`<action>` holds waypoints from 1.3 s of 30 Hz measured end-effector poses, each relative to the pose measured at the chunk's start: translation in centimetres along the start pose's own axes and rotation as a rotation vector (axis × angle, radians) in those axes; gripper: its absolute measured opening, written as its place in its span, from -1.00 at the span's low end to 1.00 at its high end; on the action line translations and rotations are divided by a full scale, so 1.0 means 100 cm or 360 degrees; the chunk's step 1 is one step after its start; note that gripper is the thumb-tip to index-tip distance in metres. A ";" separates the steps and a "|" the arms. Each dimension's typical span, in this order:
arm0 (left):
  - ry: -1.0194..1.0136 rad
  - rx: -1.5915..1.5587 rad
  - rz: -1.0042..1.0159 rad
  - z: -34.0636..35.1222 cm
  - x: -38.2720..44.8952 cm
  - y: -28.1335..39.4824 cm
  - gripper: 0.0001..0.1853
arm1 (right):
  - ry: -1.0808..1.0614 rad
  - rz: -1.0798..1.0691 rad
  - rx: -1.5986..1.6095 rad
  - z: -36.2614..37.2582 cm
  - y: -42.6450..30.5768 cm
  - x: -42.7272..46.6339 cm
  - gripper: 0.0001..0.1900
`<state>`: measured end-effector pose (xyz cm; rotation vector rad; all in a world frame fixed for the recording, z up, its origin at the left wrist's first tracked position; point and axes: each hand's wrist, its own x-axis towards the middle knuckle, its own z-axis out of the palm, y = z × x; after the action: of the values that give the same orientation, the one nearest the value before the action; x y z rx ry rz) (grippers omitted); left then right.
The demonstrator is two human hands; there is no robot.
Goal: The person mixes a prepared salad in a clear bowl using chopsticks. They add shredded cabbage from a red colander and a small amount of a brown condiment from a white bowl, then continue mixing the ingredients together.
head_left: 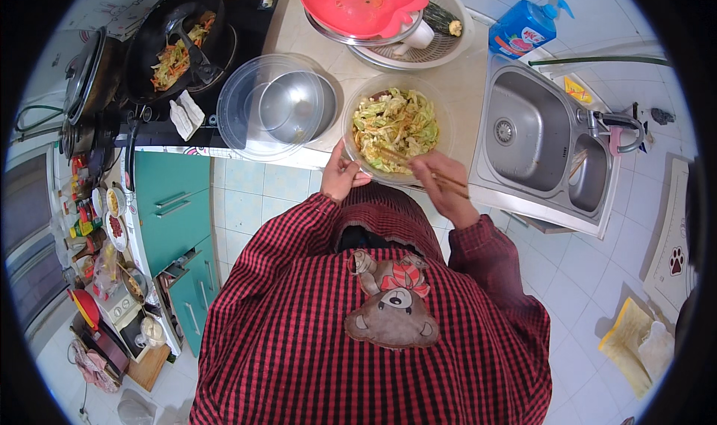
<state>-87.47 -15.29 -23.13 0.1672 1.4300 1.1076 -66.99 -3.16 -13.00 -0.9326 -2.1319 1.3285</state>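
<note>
Chopped cabbage [395, 123] with a brownish seasoning fills a clear round bowl [447, 111] at the counter's front edge. My right hand [445, 185] grips a pair of wooden chopsticks [399, 157], their tips in the cabbage at the near side. My left hand [343, 174] rests against the bowl's near left rim, thumb and fingers close to it; how firmly it grips does not show. Left of the bowl stands a steel basin [322, 108], partly covered by a clear plastic lid or shallow dish [241, 108].
A wok [134, 61] with cooked vegetables and a ladle stands on the black cooktop at left, a folded cloth [186, 115] nearby. Behind the bowl are a red plastic basin [364, 2] and a colander [462, 38]. A steel sink [526, 128] and blue soap bottle [524, 29] lie right.
</note>
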 end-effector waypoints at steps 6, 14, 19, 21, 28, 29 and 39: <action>0.0003 0.0007 -0.0003 -0.001 0.000 -0.001 -0.21 | -0.0066 -0.0013 -0.0147 0.004 0.012 -0.009 -0.93; 0.0017 0.0001 -0.0021 -0.002 0.000 -0.002 -0.19 | 0.0028 -0.0124 0.0007 0.027 0.029 -0.005 -0.93; 0.0010 0.0019 -0.0017 0.000 -0.002 0.001 -0.20 | 0.0059 0.0021 -0.0059 -0.002 0.022 -0.015 -0.90; 0.0018 -0.0007 -0.0023 0.002 -0.002 0.002 -0.20 | 0.0098 0.0133 -0.0022 -0.016 0.015 -0.021 -0.87; 0.0013 -0.0018 -0.0033 0.002 -0.003 0.004 -0.20 | 0.0132 0.0064 -0.0153 0.000 0.011 -0.017 -0.85; 0.0015 -0.0009 -0.0032 0.002 -0.003 0.004 -0.20 | 0.0033 0.0081 -0.0141 0.000 0.012 -0.018 -0.87; 0.0028 0.0039 -0.0020 0.002 -0.003 0.004 -0.22 | -0.0107 -0.0157 0.0036 0.015 0.023 -0.011 -0.90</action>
<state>-87.43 -15.21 -22.56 0.1662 1.4590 1.0837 -66.60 -4.22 -15.74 -0.7736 -2.1785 1.3500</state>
